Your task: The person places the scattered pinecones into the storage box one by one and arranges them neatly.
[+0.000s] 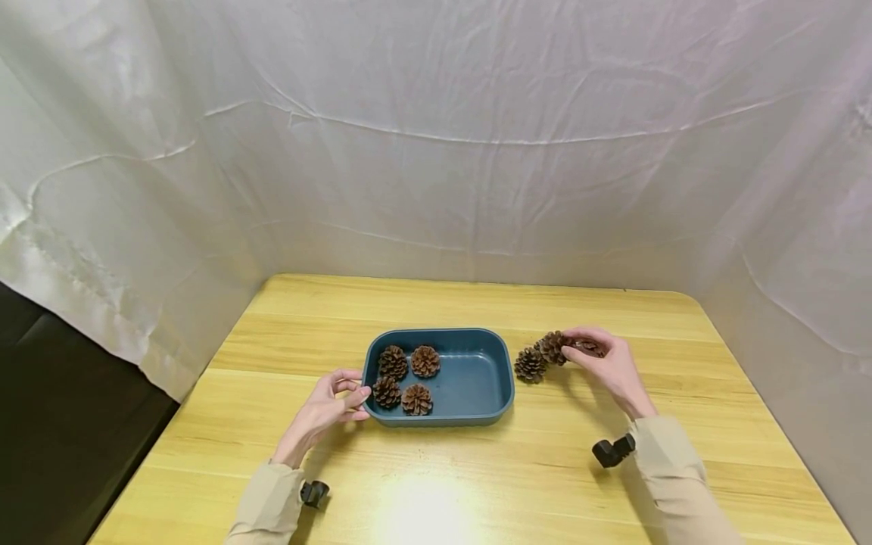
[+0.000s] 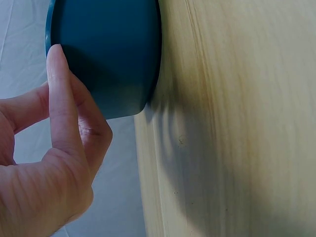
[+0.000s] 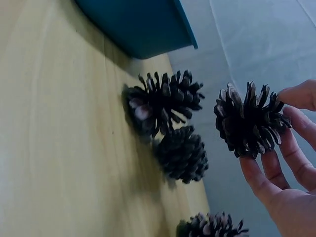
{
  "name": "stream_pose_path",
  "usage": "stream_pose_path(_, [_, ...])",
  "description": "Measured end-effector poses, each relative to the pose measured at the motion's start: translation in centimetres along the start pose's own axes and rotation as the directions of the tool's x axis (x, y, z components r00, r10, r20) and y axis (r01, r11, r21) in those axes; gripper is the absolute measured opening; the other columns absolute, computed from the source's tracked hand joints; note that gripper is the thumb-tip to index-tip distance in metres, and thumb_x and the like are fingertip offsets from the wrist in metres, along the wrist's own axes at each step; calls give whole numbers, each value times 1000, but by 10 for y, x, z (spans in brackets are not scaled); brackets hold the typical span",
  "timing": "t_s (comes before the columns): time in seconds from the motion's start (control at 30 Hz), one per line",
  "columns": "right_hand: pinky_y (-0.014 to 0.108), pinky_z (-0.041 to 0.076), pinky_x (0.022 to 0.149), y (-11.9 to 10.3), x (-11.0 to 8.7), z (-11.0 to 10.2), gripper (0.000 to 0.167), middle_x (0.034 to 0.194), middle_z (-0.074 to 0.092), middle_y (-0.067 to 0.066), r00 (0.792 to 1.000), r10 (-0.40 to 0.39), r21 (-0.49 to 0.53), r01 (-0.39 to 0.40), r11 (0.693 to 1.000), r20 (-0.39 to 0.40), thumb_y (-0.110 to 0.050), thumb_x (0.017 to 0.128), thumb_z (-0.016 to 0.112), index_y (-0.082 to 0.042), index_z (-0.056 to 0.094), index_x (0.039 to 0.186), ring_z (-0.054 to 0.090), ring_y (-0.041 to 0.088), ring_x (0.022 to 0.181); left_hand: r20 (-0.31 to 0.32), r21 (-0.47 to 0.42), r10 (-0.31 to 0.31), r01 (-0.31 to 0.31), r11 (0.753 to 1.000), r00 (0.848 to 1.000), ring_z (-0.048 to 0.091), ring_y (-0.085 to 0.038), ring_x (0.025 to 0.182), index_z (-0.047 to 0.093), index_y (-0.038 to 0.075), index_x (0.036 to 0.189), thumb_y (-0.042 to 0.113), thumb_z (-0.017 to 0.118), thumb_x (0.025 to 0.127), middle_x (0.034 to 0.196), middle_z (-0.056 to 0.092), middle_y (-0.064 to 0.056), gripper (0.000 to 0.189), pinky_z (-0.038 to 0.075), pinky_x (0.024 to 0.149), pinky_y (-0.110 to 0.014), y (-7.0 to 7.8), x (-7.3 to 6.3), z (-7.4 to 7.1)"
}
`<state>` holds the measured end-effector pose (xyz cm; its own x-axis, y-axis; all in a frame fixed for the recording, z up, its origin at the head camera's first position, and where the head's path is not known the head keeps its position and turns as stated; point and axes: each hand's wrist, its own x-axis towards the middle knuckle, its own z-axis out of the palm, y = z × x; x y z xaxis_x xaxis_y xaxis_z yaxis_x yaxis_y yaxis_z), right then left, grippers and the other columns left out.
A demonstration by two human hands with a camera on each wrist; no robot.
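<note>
My left hand (image 1: pixel 330 409) grips the left end of a dark blue rectangular container (image 1: pixel 470 418), thumb near the rim; in the left wrist view its fingers touch the container's end wall (image 2: pixel 106 74). Several brown pine cones (image 1: pixel 417 400) sit in the container's left half. To the right of it, my right hand (image 1: pixel 606 363) holds a pine cone (image 3: pixel 252 121) between thumb and fingers, raised off the table. Below that hand, a pine cone (image 3: pixel 165 101) and a darker, more closed one (image 3: pixel 182 154) lie on the table, side by side. Another pine cone (image 3: pixel 212 227) is cut off by the frame's lower edge.
The light wooden table (image 1: pixel 531 477) carries everything. White cloth (image 1: pixel 477 189) hangs behind it and along both sides. A dark surface (image 1: pixel 61 424) shows at the lower left, beyond the table's edge. A black wrist mount (image 1: pixel 613 451) juts from the right sleeve.
</note>
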<state>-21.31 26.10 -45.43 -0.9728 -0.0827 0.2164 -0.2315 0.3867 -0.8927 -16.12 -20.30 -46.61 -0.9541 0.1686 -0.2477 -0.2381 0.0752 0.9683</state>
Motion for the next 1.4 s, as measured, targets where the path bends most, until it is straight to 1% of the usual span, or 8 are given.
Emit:
stream_pose_path(0.07, [17,52,101,-4,3,2,37,116,68,-10,1000,-28,7,28,1000,5,-17,92,74,0,67,124,60,-3,107,-2,0,-3,3,1000,1000,66,-9,68,37,-17,135,-1,58,98,95,56,-4,45,67,73,-24,0,0,0])
stream_pose_path(0.17, [8,54,93,-10,7,6,34,112,66,-16,998,-57,31,56,998,16,-15,93,74,2,68,122,61,-3,105,-5,0,-6,6,1000,1000,66,-9,68,37,-17,135,-1,58,98,95,56,-4,45,67,72,-24,0,0,0])
stream_pose_path(0.3, [8,54,94,-19,12,11,34,113,68,-11,997,-67,74,63,995,46,-12,92,74,4,67,121,62,-3,105,-4,-3,-6,6,1000,1000,64,-9,69,37,-16,135,-1,57,99,95,56,-4,44,66,71,-24,1,0,1])
stream_pose_path(0.47, [10,54,99,-27,17,18,34,116,69,0,994,-61,111,51,993,92,-11,92,74,5,67,121,61,-3,109,-2,-3,-11,11,1000,1000,62,-8,70,36,-16,136,-1,57,99,95,56,-4,45,66,71,-24,1,-1,2])
stream_pose_path(0.7, [14,53,104,-35,23,29,32,124,66,17,985,-72,99,57,993,154,-13,92,75,1,69,119,59,-2,112,-2,-4,-8,8,1000,1000,63,-8,70,36,-16,135,-1,57,99,95,56,-3,45,66,72,-24,1,0,2])
stream_pose_path(0.9, [22,57,103,-39,26,37,31,127,64,18,975,-65,78,49,996,214,-15,92,75,-3,70,120,62,0,111,2,1,0,0,1000,1000,63,-8,70,36,-16,135,0,58,99,95,57,-3,45,66,72,-24,2,-1,2])
stream_pose_path(1.17, [32,56,107,-49,27,51,32,129,61,18,955,-74,124,39,992,287,-11,89,76,-2,69,119,59,25,121,0,7,0,0,1000,1000,64,-9,70,36,-17,136,0,58,99,95,57,-4,46,66,72,-24,2,-1,2])
stream_pose_path(1.4, [32,56,108,-52,28,63,31,127,61,21,935,-124,174,69,982,333,-4,88,75,2,69,117,60,18,117,-9,9,-10,10,1000,1000,61,-9,71,36,-16,137,0,58,99,95,56,-4,46,67,72,-25,2,-1,2])
